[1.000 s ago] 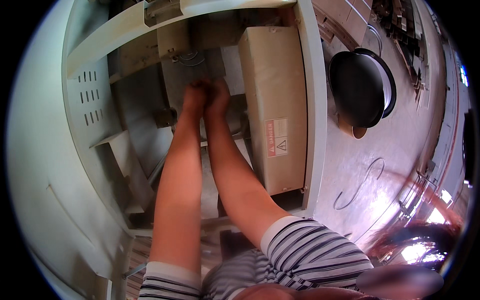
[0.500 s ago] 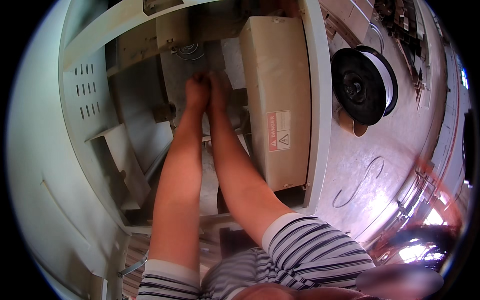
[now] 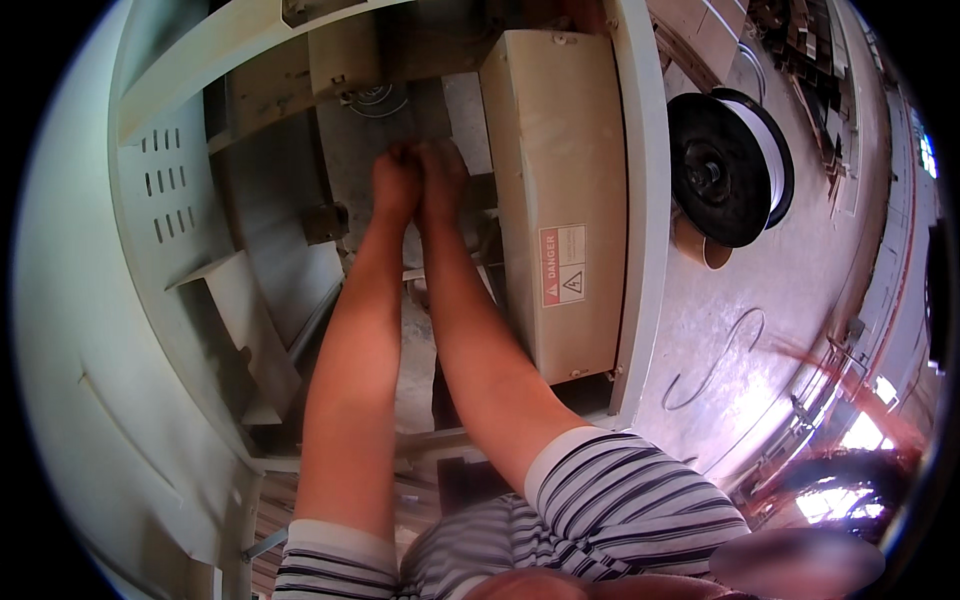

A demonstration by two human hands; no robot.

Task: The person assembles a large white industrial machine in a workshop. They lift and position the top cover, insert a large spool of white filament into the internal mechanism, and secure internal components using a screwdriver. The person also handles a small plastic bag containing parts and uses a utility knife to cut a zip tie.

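Note:
Both my arms reach forward into an open, pale metal cabinet (image 3: 170,290). My left hand (image 3: 396,182) and my right hand (image 3: 440,172) are side by side, touching at the fingers. The left fingers look curled closed in the shade. My right hand is a little blurred, its fingers bent in towards the left. Whatever they grip is hidden or too small to make out. Just beyond them lies a coil of thin wire (image 3: 374,98). A long beige metal cover (image 3: 560,130) with a red and white warning label (image 3: 563,266) stands right of my forearm.
Outside the cabinet's right frame post (image 3: 645,200), a black spool (image 3: 715,170) wound with white material rests on a brown cardboard tube (image 3: 705,245). A bent grey wire (image 3: 715,365) lies on the floor. An angled metal bracket (image 3: 243,325) projects inside the left wall.
My right hand has turned and shifted slightly to the right, its fingers still by the left hand. My left hand stays nearly in place. The view has shifted a little.

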